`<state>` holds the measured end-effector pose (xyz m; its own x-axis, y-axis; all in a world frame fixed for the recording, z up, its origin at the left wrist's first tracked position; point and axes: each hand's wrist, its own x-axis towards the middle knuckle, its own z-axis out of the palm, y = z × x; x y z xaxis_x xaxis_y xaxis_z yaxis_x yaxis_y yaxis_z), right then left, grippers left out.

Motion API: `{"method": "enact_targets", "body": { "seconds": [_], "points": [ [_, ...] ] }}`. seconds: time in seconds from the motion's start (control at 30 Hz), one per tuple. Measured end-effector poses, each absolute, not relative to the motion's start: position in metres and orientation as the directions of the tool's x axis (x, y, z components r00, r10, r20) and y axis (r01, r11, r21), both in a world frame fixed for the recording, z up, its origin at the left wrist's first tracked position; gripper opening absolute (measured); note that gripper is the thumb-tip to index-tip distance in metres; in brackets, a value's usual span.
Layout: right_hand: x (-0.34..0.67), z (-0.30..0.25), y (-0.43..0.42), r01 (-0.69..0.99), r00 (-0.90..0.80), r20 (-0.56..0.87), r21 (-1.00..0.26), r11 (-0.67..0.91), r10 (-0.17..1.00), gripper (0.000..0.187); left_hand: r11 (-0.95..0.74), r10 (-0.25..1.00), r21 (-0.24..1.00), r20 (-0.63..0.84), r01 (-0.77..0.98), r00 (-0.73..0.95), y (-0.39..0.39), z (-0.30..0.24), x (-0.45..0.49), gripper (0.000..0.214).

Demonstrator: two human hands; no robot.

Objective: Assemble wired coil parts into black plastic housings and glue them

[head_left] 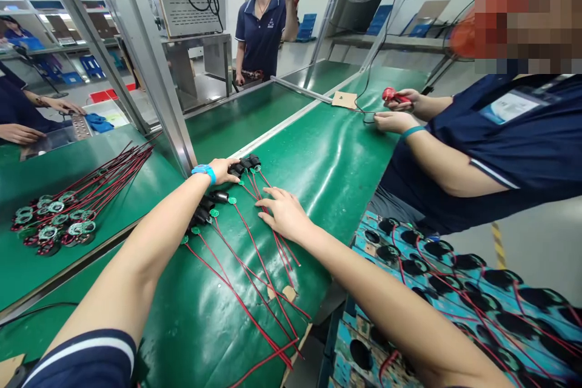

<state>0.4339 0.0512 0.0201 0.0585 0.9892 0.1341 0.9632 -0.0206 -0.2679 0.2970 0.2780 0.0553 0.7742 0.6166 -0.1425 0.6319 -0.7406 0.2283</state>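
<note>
Several short black cylindrical parts [219, 196], with small green discs and long red wires, lie in a row on the green mat [318, 151]. At the far end of the row, my left hand [222, 171], with a blue band on its wrist, has its thumb and fingers closed about a black cylindrical part [236, 168]. My right hand [286, 215] is just to the right, palm down, its fingers apart and lying over the red wires [278, 242]. Whether its fingertips press on these wires, I cannot tell.
A bundle of red-wired round parts [59, 218] lies on the left bench. At right, a blue tray [364, 315] has dark round holes and red wires. A co-worker's hands [400, 112] hold a red tool beyond. A metal post [140, 60] rises at left.
</note>
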Motion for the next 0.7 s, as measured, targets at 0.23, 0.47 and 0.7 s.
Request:
{"method": "enact_targets", "body": {
  "seconds": [0.23, 0.47, 0.7],
  "points": [
    [0.481, 0.006, 0.048, 0.959, 0.077, 0.133, -0.280, -0.037, 0.988, 0.027, -0.737, 0.627, 0.235, -0.110, 0.634, 0.771, 0.266, 0.058, 0.323, 0.041],
    [0.557, 0.000, 0.054, 0.962, 0.165, 0.182, -0.244, -0.118, 0.969, 0.029, -0.730, 0.645, 0.237, -0.068, 0.641, 0.761, 0.260, 0.057, 0.384, 0.038],
    [0.624, -0.014, 0.073, 0.955, 0.276, 0.258, -0.182, -0.234, 0.926, 0.034, -0.704, 0.678, 0.258, -0.034, 0.661, 0.735, 0.271, 0.048, 0.464, 0.038]
  ]
}}
